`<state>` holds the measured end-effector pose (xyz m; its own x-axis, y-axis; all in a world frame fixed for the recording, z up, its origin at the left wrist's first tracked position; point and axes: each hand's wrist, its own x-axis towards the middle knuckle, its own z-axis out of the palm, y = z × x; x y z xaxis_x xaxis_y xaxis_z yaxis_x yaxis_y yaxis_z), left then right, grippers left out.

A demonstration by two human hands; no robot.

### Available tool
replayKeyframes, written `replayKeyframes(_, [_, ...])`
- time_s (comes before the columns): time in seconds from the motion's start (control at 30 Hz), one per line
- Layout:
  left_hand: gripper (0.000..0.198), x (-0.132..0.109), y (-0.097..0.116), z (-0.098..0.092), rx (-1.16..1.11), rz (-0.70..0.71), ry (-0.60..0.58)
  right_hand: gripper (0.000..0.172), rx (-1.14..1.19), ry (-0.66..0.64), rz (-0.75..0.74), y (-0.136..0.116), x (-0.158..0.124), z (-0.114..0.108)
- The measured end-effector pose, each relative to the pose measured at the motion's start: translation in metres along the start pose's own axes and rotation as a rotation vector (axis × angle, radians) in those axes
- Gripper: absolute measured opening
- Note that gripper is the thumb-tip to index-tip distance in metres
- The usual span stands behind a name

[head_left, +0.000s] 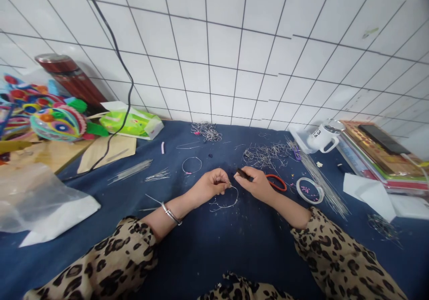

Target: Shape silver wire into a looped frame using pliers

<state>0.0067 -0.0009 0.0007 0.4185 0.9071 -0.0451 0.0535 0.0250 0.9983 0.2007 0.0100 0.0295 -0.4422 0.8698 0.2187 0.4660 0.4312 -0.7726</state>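
Observation:
My left hand [212, 184] rests on the blue cloth [201, 255], fingers pinched on a thin wire loop [225, 201] that curves down below the hand. Just to its right, my right hand [255, 183] is closed around a small dark tool [241, 173] with red handles [276, 182], its tip pointing toward the left hand's pinch. A silver bangle [170, 213] sits on my left wrist. Both arms wear leopard-print sleeves.
Tangled wire pieces [264, 153] and straight wire bundles [321, 179] lie behind and right. A small round dish of pink beads [310, 190] sits right of my right hand. A white mug [323, 138], stacked books [378, 157], a plastic bag [40, 201], colourful paper crafts [50, 119] and a hanging cable [117, 90] surround the work area.

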Motion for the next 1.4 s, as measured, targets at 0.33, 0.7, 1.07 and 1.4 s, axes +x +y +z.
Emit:
replayKeyframes(0.33, [0.015,0.001,0.004,0.004,-0.084,0.019,-0.07,0.027,-0.005,-0.16,0.086,0.0,0.005,0.008])
replayKeyframes(0.7, [0.018,-0.001,0.002,0.007,-0.092,0.013,-0.046,0.029,-0.083,-0.17,0.077,-0.003,0.003,0.008])
replayKeyframes(1.07, [0.02,0.001,-0.004,0.004,-0.066,-0.014,-0.005,0.019,-0.099,-0.229,0.016,0.003,0.005,0.006])
replayKeyframes(1.4, [0.022,0.001,-0.004,0.003,-0.083,-0.063,-0.026,0.012,-0.071,-0.194,0.071,0.007,0.004,0.01])
